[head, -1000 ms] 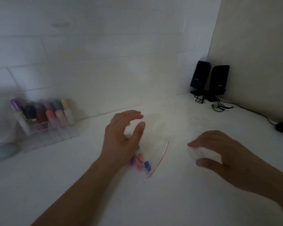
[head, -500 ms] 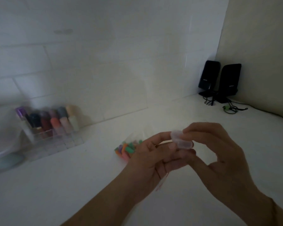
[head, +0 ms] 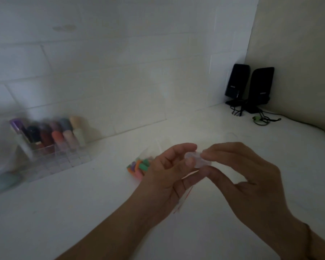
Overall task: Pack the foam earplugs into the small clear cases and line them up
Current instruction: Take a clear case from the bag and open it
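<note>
Now both grips, left hand (head: 163, 177), right hand (head: 251, 177), pinching clear case (head: 196, 160), earplugs (head: 139, 167) in bag

Two black speakers (head: 250, 87) in far corner; blurred, seemingly coloured bottles (head: 51, 134) in clear organiser (head: 60, 158) left.

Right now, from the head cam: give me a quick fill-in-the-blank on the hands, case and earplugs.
1. Both hands pinch one small clear ____ above the counter.
2. The earplugs lie in a zip ____ on the counter.
3. The earplugs lie just beyond the ____ hand.
4. Two black ____ stand in the far right corner.

Missing words: case; bag; left; speakers. The other hand is the right hand.
</note>
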Available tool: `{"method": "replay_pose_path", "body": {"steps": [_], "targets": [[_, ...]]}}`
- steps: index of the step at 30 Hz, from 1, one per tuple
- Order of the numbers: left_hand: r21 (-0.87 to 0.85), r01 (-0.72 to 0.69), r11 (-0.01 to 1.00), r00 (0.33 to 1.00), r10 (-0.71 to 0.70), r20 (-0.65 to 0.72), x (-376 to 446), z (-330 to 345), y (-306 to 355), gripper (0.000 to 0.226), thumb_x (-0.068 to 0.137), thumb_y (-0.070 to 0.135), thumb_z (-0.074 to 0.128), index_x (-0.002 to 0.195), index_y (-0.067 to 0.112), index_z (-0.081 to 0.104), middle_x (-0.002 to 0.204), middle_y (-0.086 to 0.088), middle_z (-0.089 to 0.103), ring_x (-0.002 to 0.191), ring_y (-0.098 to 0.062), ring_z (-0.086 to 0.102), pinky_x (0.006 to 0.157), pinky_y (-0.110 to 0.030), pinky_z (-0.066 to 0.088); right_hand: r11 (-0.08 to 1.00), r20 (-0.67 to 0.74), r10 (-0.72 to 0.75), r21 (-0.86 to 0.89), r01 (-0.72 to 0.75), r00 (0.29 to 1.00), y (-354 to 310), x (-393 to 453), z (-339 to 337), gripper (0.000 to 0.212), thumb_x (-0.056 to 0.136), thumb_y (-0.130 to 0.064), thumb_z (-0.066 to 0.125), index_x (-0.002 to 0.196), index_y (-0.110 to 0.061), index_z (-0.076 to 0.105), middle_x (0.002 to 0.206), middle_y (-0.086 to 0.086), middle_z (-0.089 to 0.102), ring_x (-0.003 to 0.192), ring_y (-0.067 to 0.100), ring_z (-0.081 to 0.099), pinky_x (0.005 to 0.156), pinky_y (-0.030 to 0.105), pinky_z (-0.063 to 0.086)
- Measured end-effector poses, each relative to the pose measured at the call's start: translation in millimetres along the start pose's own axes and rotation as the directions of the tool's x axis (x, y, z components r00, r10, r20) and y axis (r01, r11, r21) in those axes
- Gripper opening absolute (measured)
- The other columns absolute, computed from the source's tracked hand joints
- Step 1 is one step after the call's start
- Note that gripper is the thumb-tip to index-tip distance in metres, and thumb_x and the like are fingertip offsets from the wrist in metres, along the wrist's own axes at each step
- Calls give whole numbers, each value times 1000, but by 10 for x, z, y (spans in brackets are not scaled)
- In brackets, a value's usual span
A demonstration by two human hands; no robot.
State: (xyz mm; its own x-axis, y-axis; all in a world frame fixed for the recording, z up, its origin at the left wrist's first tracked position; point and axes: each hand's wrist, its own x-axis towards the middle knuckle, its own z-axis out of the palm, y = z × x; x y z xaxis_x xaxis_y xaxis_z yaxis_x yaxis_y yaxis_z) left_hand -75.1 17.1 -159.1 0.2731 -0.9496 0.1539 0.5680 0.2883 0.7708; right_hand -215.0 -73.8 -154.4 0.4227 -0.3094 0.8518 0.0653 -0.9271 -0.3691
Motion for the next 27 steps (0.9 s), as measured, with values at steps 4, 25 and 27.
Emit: {"method": "replay_pose_path", "body": {"steps": [4,25,27], "targets": [[-39,127,991,986,-122,110,-19,-2,2,53,77,40,77,116,4,68,116,-20,67,98,-22,70,86,-34,57,991,-14,99,94,-97,995,-8,-45,28,19,87,-23,62,105,-19,69,106,-7,68,103,5,63,88,12,46],[39,-32,999,996,35,-80,-10,39,-60,57,45,30,95,87,2,67,88,-21,70,81,-28,72,67,-29,59,964,29,-125,-234,129,992,-29,-13,9,17,85,-18,60,77,-8,71,88,0,73,68,14,66,58,22,49],[59,-39,998,995,44,-90,-15,41,-62,58,43,31,96,85,3,68,87,-19,70,79,-27,72,67,-28,58,959,38,-126,-250,131,991,-28,-19,26,17,84,-17,59,76,-8,70,84,1,71,62,19,66,54,25,48]]}}
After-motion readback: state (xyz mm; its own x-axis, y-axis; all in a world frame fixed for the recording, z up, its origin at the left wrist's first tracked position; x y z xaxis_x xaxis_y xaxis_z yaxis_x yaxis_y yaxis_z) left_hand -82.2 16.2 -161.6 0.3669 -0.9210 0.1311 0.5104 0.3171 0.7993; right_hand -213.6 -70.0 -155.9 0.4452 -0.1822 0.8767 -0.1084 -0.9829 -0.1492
